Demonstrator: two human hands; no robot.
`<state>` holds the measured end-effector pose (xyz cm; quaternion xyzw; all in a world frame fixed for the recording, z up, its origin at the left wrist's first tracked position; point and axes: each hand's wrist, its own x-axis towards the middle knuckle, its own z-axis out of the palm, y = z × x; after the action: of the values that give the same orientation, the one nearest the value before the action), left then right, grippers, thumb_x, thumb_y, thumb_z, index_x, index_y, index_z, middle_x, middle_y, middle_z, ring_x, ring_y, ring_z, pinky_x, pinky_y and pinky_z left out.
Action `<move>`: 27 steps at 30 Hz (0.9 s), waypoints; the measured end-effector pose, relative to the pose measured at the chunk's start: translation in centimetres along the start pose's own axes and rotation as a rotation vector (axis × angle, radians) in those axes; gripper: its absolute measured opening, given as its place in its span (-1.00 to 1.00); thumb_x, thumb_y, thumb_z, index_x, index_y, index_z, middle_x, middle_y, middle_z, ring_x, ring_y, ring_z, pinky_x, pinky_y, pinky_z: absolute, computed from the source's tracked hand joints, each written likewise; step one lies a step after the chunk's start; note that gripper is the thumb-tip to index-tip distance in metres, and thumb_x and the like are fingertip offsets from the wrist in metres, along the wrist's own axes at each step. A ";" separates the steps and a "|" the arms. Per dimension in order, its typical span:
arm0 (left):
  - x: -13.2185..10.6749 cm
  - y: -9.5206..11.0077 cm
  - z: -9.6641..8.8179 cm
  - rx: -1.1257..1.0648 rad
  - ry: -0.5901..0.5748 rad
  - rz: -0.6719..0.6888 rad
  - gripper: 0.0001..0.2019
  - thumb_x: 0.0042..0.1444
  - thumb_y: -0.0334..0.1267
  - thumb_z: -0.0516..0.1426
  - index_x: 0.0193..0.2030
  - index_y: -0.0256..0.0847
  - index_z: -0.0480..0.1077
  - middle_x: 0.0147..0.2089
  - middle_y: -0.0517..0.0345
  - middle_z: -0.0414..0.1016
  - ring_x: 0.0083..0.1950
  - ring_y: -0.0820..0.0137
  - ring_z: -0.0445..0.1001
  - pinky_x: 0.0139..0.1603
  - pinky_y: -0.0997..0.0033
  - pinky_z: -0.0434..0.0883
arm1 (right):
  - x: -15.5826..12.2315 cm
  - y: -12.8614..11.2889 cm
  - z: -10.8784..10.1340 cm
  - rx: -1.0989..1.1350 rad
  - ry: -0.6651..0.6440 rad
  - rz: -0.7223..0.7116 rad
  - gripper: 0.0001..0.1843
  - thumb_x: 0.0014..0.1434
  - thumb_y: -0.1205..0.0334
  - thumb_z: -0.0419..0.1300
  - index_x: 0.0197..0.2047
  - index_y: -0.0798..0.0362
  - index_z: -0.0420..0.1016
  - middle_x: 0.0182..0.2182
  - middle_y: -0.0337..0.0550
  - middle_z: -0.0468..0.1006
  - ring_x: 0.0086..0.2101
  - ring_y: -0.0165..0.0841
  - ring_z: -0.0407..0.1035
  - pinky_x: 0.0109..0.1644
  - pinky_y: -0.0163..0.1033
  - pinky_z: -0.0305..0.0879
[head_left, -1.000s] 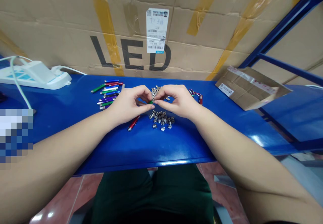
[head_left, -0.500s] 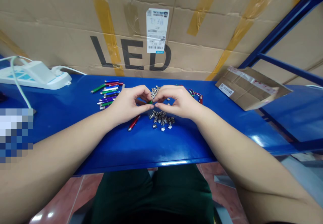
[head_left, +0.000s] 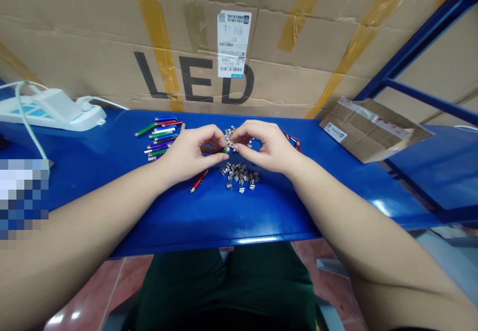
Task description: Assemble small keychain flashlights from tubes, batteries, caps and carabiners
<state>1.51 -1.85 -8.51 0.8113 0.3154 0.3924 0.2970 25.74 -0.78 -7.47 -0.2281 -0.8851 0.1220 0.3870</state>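
Observation:
My left hand [head_left: 197, 147] is closed around a green metal tube [head_left: 224, 150], whose silver-looking end shows at the fingertips. Most of the tube is hidden by the fingers. Just right of that end, my right hand [head_left: 263, 144] has thumb and index finger drawn together. Whatever lies between them is too small to make out. Below both hands lies a pile of small silver metal pieces [head_left: 241, 174]. Behind the fingertips are small round silver discs [head_left: 228, 133], partly covered by my right hand. A red metal tube [head_left: 198, 181] rests below my left hand.
Several coloured metal tubes [head_left: 162, 131] lie left of my left hand. More coloured pieces [head_left: 293, 138] lie beyond my right wrist. A white power strip [head_left: 87, 119] stands far left, a small cardboard box [head_left: 369, 127] at right. A large cardboard carton [head_left: 112, 37] backs the blue table [head_left: 242, 221].
My right hand has drawn slightly up and away from the green tube's end, opening a small gap and exposing it. My left hand stays in nearly the same place.

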 end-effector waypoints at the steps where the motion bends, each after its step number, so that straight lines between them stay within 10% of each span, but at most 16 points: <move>1: 0.0 0.0 0.0 0.003 -0.001 0.005 -0.76 0.15 -0.16 0.37 -0.18 -0.20 0.45 -0.18 0.15 0.62 -0.16 0.32 0.66 -0.01 0.25 0.67 | 0.0 0.2 -0.1 -0.033 0.005 0.019 -0.91 0.33 0.30 0.26 -0.12 0.07 0.60 -0.23 -0.12 0.65 -0.30 -0.32 0.51 -0.15 -0.20 0.45; 11: -0.1 0.2 -0.2 0.112 -0.004 0.058 -0.90 0.26 -0.27 0.27 -0.13 -0.22 0.56 -0.14 0.12 0.67 -0.13 0.35 0.67 -0.02 0.33 0.66 | -0.4 2.4 0.3 -0.350 -0.319 0.179 -0.80 0.35 0.32 0.24 -0.06 0.12 0.70 -0.14 0.03 0.62 -0.06 -0.10 0.46 0.11 -0.04 0.34; 27: 0.0 0.8 0.0 0.105 0.028 0.013 -0.87 0.18 -0.25 0.31 -0.17 -0.23 0.55 -0.23 0.13 0.67 -0.24 0.37 0.66 -0.18 0.39 0.65 | 0.3 2.0 0.6 -0.429 -0.469 0.262 -0.84 0.33 0.38 0.29 -0.08 0.11 0.72 -0.10 0.02 0.67 -0.08 -0.13 0.47 0.12 -0.05 0.29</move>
<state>1.67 -2.33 -7.95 0.8222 0.3345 0.3887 0.2471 25.76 1.03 -8.44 -0.3818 -0.9186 0.0311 0.0975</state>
